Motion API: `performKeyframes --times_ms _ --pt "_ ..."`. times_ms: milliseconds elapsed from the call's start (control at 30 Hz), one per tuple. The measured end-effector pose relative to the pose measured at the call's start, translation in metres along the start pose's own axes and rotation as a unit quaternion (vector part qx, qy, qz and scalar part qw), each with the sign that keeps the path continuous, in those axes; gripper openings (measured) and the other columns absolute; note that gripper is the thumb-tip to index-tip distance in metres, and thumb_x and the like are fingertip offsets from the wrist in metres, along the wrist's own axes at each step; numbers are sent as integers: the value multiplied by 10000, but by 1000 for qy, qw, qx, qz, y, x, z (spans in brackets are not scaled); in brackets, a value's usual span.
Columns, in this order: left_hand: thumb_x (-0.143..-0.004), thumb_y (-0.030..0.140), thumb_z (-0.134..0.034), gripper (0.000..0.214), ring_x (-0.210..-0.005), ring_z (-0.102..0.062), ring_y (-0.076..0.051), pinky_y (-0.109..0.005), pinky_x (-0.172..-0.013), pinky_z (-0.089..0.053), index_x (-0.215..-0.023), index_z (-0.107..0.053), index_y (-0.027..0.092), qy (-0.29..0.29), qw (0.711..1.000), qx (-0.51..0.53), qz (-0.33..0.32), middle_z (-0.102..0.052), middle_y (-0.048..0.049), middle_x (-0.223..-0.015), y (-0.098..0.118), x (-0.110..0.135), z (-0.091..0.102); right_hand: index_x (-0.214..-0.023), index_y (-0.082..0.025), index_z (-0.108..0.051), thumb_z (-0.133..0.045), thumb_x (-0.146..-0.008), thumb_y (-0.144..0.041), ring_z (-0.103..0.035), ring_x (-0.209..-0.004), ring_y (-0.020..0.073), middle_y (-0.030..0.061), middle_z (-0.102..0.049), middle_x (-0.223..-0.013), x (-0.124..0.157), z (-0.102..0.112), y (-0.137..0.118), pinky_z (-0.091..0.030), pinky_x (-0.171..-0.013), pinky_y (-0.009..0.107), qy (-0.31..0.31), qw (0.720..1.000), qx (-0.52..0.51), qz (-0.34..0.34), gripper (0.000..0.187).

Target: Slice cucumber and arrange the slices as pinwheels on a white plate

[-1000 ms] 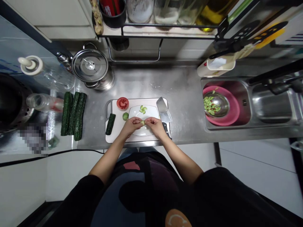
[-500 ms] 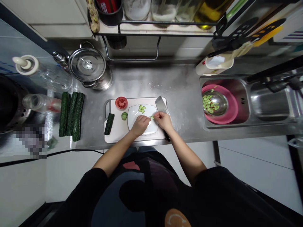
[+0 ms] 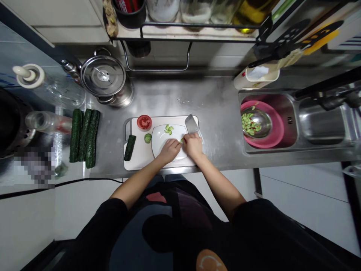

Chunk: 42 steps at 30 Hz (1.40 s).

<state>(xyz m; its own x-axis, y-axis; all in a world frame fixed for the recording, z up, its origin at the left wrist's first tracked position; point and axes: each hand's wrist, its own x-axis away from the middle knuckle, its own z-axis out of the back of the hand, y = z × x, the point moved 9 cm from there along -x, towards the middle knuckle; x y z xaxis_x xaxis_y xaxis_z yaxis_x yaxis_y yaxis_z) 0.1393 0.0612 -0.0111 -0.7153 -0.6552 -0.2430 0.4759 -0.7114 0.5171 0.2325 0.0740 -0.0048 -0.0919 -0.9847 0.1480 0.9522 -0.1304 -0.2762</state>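
Over the right part of a white plate, my left hand and my right hand meet with fingertips pinched on a small cucumber slice. Fingers hide most of that slice. Several green slices lie fanned out near the plate's far edge. The plate rests on a white cutting board. Left of it are a halved tomato, a small cut cucumber end and a dark cucumber piece. A cleaver lies at the board's right, partly under my right hand.
Three whole cucumbers lie left, below a lidded steel pot. In the sink at right, a pink basin holds a steel bowl of chopped green pieces. A rack with jars hangs above the counter.
My right hand has turned and closed in toward the left hand, covering more of the slice and the cleaver's handle. The left hand has shifted slightly right.
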Motion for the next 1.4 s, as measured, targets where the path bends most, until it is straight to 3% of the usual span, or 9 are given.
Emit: performKeyframes --times_ms 267,500,633,833,1400 --pt "-927 150 -430 226 -1042 -604 -189 -388 -919 -495 -968 -652 148 18 999 27 11 -671 -101 -1020 -2 8 2 -970 -147 -687 -437 -885 -174 -435 -918 247 127 -595 -922 33 8 13 -403 -844 390 90 994 -54 21 266" --pt "-930 153 -432 221 -1036 -593 -206 -384 -914 -498 -991 -641 118 30 999 28 -6 -660 -124 -1010 2 10 5 -1290 -153 -575 -432 -909 -183 -388 -1084 297 154 -536 -1257 55 -12 -13 -397 -824 404 42 998 -12 54 408" --pt "-940 159 -418 241 -1012 -593 -210 -378 -886 -510 -1006 -639 91 52 998 -12 -21 -656 -130 -983 8 11 9 -1335 -149 -546 -397 -940 -191 -381 -1120 302 149 -512 -1323 53 -19 -13 -387 -838 400 7 999 29 45 425" --pt "-959 179 -379 274 -1011 -592 -194 -387 -893 -517 -1031 -638 130 22 999 -30 8 -653 -103 -1012 9 11 2 -1400 -126 -488 -316 -959 -189 -351 -1197 317 154 -492 -1364 53 -16 -12 -369 -871 406 -42 993 97 49 477" --pt "-952 179 -381 288 -1068 -583 -208 -415 -938 -508 -1088 -631 134 7 1000 -13 24 -644 -115 -1062 10 11 -4 -1403 -139 -499 -295 -953 -179 -354 -1238 327 150 -466 -1406 54 -18 -8 -367 -890 431 -31 990 128 45 496"
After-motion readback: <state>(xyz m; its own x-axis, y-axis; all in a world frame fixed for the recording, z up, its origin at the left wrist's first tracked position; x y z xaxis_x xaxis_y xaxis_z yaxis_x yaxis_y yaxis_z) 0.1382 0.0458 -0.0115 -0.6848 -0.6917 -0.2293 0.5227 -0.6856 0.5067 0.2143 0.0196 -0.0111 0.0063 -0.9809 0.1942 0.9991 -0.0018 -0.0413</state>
